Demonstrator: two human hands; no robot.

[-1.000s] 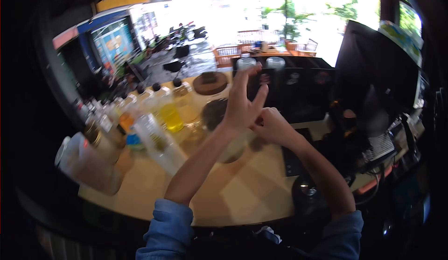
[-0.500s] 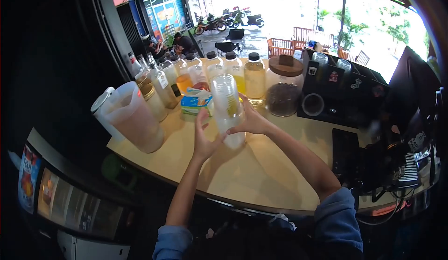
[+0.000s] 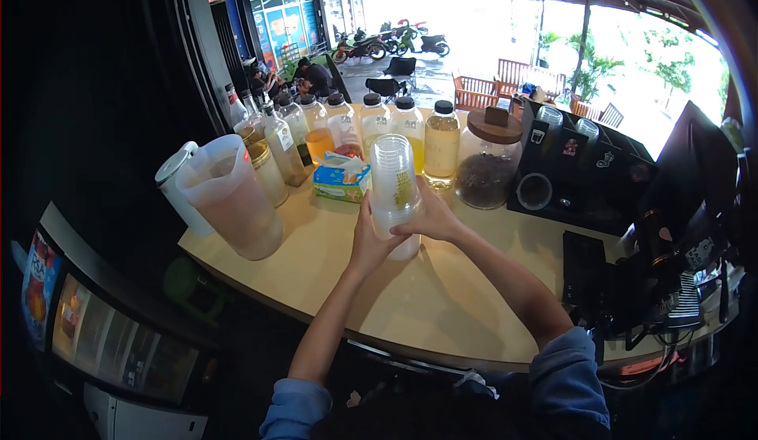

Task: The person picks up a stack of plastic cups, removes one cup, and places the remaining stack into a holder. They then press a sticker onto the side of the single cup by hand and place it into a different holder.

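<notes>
A tall stack of clear plastic cups (image 3: 394,173) stands nearly upright at the middle of the counter, with faint printing on its side. My left hand (image 3: 374,238) wraps the stack's lower left side. From the right, my right hand (image 3: 435,217) grips it, thumb across the front. The far fingers of both hands are hidden behind the cups. Just behind and to the left lies a blue and green tissue pack (image 3: 341,185), a white tissue poking out of its top.
Several black-capped bottles (image 3: 441,144) line the counter's back. A large wooden-lidded jar (image 3: 489,167) and a black box (image 3: 580,163) stand at right. Left is a tall translucent pitcher (image 3: 231,203). The wooden counter (image 3: 466,306) has a curved front edge. People sit outside.
My left hand has closed in on the cup stack and now holds it along with my right. The view has shifted slightly, and the stack stands a little straighter.
</notes>
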